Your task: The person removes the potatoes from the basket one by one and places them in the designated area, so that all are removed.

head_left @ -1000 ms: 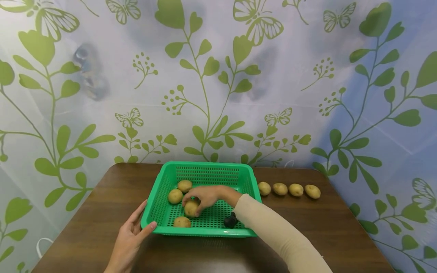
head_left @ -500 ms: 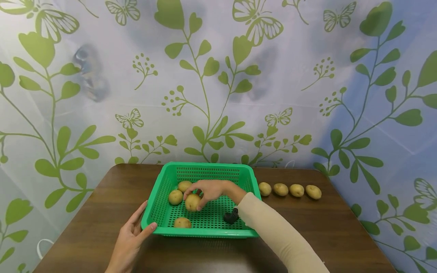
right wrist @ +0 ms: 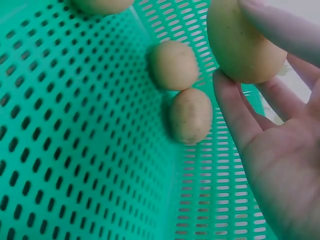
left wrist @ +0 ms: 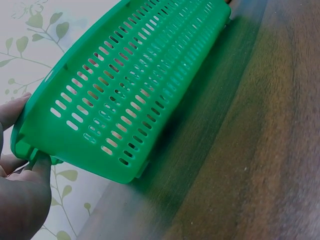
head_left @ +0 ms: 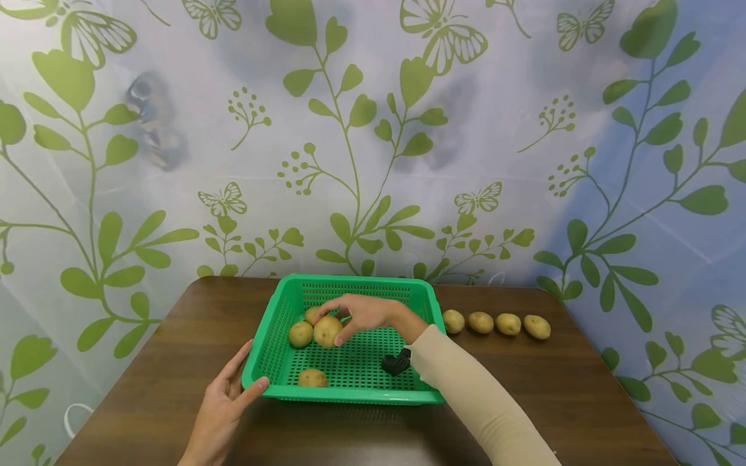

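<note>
My right hand [head_left: 364, 312] pinches a potato [head_left: 328, 332] between thumb and fingers, inside the green plastic basket [head_left: 361, 395]. In the right wrist view this held potato [right wrist: 245, 47] is up at the top, raised over the basket's perforated floor. Two potatoes, a rounder one [head_left: 300, 334] and another [head_left: 311, 313] partly hidden by the fingers, lie at the basket's left side. One more potato [head_left: 313, 378] sits by the near wall. My left hand [head_left: 218, 408] grips the basket's near left corner, thumb over the rim; the left wrist view shows its fingers [left wrist: 40, 167] under that rim.
Several potatoes [head_left: 508, 324] stand in a row on the brown wooden table [head_left: 559, 388], right of the basket. A small black device [head_left: 396, 362] shows beneath the right wrist. A patterned curtain [head_left: 373, 162] hangs behind the table's far edge.
My right hand has lifted the potato and carried it toward the back of the basket, beside the two potatoes there. The left hand and basket have stayed put.
</note>
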`<state>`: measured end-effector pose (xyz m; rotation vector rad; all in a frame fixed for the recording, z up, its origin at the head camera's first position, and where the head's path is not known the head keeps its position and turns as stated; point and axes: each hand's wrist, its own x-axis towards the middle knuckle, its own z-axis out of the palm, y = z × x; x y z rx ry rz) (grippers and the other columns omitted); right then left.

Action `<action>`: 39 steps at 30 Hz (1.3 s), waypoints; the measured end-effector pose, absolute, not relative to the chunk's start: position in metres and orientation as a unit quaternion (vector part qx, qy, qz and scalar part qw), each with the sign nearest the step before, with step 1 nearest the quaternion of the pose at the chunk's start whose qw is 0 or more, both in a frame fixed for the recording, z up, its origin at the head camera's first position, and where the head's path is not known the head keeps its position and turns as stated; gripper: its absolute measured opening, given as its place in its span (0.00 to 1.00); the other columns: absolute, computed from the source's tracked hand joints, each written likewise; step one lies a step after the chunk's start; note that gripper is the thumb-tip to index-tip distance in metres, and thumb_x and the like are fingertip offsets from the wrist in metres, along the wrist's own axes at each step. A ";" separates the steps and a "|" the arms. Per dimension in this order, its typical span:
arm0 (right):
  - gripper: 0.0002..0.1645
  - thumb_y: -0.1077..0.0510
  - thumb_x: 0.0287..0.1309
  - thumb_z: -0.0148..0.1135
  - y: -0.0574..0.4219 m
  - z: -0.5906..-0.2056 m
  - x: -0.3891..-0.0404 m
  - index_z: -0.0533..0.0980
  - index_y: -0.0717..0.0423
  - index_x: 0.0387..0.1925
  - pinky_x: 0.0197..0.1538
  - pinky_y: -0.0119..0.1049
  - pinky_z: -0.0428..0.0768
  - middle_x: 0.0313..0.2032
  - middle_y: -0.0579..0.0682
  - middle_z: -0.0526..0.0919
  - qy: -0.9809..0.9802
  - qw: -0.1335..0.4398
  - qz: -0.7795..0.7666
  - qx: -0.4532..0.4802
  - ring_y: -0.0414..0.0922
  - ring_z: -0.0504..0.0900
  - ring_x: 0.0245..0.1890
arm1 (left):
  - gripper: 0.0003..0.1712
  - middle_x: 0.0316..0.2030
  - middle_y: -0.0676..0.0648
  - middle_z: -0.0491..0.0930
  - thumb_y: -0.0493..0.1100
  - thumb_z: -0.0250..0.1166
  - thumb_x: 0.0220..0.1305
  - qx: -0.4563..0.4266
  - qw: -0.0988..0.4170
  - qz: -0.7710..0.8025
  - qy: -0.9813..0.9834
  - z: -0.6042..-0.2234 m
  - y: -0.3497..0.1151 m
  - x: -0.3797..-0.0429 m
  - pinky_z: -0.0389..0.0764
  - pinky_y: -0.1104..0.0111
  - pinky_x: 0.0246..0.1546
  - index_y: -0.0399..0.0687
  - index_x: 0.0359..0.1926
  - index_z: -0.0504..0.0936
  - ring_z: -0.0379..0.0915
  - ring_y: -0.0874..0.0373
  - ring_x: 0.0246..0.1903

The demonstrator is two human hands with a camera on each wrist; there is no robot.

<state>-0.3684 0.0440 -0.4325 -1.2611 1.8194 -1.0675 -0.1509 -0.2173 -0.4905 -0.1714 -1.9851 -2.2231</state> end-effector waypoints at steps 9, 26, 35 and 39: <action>0.36 0.67 0.60 0.74 0.053 -0.418 -0.366 0.71 0.67 0.68 0.60 0.42 0.80 0.66 0.55 0.74 0.682 0.308 -0.437 -0.499 0.51 0.79 0.59 | 0.42 0.78 0.33 0.51 0.30 0.62 0.74 -0.047 0.077 -0.740 -0.666 -0.492 -0.214 -0.148 0.77 0.73 0.58 0.39 0.82 0.52 0.67 0.66 0.67; 0.34 0.66 0.60 0.75 0.079 -0.396 -0.357 0.75 0.57 0.66 0.57 0.45 0.82 0.65 0.53 0.73 0.712 0.300 -0.422 -0.474 0.52 0.81 0.56 | 0.42 0.77 0.31 0.51 0.28 0.61 0.74 -0.056 0.091 -0.742 -0.662 -0.492 -0.212 -0.147 0.77 0.71 0.57 0.37 0.81 0.52 0.68 0.65 0.67; 0.33 0.66 0.59 0.76 0.098 -0.395 -0.353 0.76 0.56 0.65 0.55 0.45 0.83 0.64 0.50 0.74 0.726 0.294 -0.418 -0.460 0.51 0.82 0.55 | 0.42 0.77 0.30 0.51 0.29 0.62 0.73 -0.049 0.092 -0.733 -0.672 -0.491 -0.212 -0.146 0.78 0.73 0.56 0.36 0.81 0.52 0.68 0.69 0.65; 0.33 0.67 0.59 0.75 0.106 -0.394 -0.351 0.75 0.57 0.65 0.54 0.46 0.84 0.64 0.52 0.73 0.722 0.301 -0.430 -0.450 0.53 0.82 0.55 | 0.42 0.77 0.29 0.51 0.28 0.62 0.73 -0.057 0.096 -0.734 -0.670 -0.491 -0.211 -0.145 0.79 0.73 0.55 0.36 0.81 0.52 0.70 0.69 0.64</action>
